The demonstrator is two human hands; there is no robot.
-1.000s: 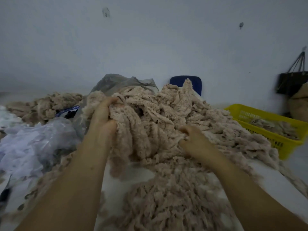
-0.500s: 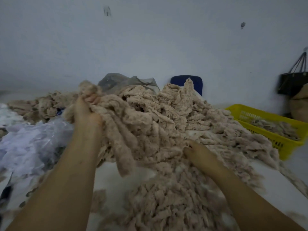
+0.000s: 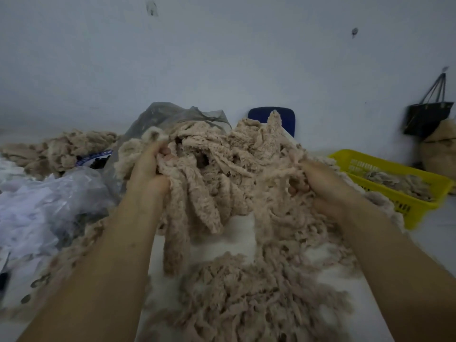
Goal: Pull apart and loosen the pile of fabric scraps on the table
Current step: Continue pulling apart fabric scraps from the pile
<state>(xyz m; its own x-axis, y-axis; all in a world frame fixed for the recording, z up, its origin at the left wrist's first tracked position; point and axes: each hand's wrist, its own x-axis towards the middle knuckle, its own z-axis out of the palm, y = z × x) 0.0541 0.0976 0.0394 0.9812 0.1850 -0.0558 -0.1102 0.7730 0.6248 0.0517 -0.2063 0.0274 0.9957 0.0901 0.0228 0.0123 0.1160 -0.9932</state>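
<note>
A big pile of beige, fuzzy fabric scraps (image 3: 246,287) covers the white table (image 3: 237,238) in front of me. My left hand (image 3: 148,174) is closed on a clump of scraps lifted off the table at the left of the pile. My right hand (image 3: 318,186) grips another clump at the right. A web of long strips (image 3: 212,183) stretches and hangs between the two hands. Loosened scraps lie spread on the table below.
A yellow plastic basket (image 3: 404,206) with some scraps stands at the right. Crumpled clear plastic bags (image 3: 42,201) lie at the left, a second beige heap (image 3: 61,149) behind them. A grey bag (image 3: 172,117), a blue chair back (image 3: 286,117) and a black handbag (image 3: 427,117) are along the wall.
My right hand has risen from the pile and moved right with a clump in it. My left hand has shifted slightly right, and the strips are now stretched between both hands.
</note>
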